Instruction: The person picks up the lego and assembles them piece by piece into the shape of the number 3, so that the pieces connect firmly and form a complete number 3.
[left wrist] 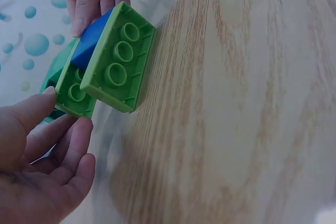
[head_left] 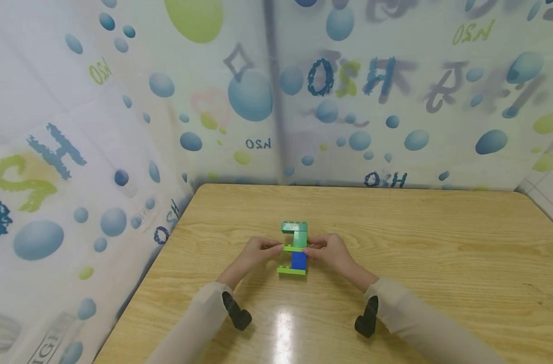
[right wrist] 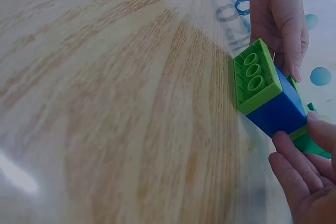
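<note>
A small model of toy building bricks lies between my hands in the head view. Its lower end is a light green brick [head_left: 291, 271], then a blue brick [head_left: 298, 261], a second light green brick [head_left: 293, 248] and darker green bricks [head_left: 300, 238] on top. My left hand [head_left: 258, 249] pinches the left end of the second light green brick between thumb and fingers. On the other side my right hand [head_left: 333, 252] grips the model near where the blue and light green bricks join. Both wrist views show the lower brick's hollow underside [left wrist: 122, 53] with round tubes.
The wood-grain table [head_left: 417, 242] stretches out on both sides of the model. Behind and to the left hangs a pale curtain [head_left: 299, 126] printed with bubbles and letters. Black wrist mounts [head_left: 237, 311] sit at the sleeves.
</note>
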The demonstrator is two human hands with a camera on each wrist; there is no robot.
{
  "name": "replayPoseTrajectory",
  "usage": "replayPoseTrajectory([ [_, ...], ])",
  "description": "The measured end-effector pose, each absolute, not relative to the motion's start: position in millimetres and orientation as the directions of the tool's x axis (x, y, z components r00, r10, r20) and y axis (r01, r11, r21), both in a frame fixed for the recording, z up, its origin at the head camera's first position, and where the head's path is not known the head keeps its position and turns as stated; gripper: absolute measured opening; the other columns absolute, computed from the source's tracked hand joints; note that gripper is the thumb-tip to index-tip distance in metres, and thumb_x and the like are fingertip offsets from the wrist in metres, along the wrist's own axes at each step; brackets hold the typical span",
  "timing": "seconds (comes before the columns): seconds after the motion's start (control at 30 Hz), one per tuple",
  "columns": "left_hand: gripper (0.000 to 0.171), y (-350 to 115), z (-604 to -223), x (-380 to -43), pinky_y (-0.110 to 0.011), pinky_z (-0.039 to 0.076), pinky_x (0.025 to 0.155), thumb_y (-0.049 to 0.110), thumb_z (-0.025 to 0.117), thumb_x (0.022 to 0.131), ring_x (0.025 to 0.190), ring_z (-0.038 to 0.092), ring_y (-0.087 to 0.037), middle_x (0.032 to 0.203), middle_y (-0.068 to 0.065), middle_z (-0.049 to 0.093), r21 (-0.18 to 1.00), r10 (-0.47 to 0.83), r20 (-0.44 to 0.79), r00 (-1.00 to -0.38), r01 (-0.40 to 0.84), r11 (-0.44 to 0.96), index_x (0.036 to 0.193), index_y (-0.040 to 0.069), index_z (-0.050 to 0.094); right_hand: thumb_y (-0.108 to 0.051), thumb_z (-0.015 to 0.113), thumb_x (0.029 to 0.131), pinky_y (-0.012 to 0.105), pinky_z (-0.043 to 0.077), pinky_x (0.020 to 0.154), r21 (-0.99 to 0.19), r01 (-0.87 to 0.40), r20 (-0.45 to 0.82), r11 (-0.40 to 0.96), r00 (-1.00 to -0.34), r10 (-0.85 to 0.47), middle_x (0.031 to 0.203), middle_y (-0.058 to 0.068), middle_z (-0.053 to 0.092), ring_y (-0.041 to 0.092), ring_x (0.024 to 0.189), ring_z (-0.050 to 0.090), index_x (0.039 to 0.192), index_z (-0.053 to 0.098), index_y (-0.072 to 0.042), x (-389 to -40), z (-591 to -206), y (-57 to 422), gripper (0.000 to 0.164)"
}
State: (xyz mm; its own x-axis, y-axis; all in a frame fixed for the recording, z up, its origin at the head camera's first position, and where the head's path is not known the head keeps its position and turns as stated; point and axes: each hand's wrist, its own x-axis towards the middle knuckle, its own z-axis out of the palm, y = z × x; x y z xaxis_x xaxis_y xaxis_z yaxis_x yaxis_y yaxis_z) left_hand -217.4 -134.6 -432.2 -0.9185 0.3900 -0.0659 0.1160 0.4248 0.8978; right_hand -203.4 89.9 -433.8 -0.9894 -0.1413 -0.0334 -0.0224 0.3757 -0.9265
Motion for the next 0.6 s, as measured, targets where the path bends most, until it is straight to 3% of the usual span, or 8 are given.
replayPoseTrajectory([
  [0.2,0.034,-132.0,-433.9,-217.7,-0.039,0.05,0.075,0.021,0.058,0.091,0.086,0.062,-0.029,0.094,-0.018,0.066,0.904,0.387,-0.075,-0.919,0.101,0.415,0.108,-0.007,0.062,-0.011,0.075,0.075,0.027,0.052,0.059,-0.935,-0.017,-0.028,0.354,-0.992,-0.122,0.081,0.011,0.067,0.017,0.072,0.063,0.101,0.066,0.008,-202.4,-436.1,88.3,0.033],
  [0.37,0.034,-133.6,-436.2,-218.6,-0.034,0.05,0.075,0.026,0.057,0.091,0.082,0.064,-0.021,0.09,-0.012,0.067,0.911,0.41,-0.05,-0.911,0.126,0.391,0.104,-0.005,0.065,-0.007,0.073,0.077,0.029,0.053,0.061,-0.953,0.0,-0.042,0.303,-0.99,-0.133,0.082,0.016,0.067,0.021,0.069,0.066,0.102,0.063,0.011,-202.6,-440.0,87.4,0.032],
  [0.6,0.03,-128.5,-436.6,-219.6,-0.037,0.049,0.079,0.019,0.057,0.091,0.084,0.064,-0.023,0.09,-0.015,0.067,0.892,0.341,-0.118,-0.932,0.052,0.449,0.105,-0.006,0.064,-0.004,0.07,0.079,0.032,0.054,0.063,-0.967,0.024,-0.066,0.254,-0.986,-0.155,0.084,0.019,0.067,0.025,0.067,0.066,0.104,0.062,0.012,-202.6,-442.6,85.9,0.03],
])
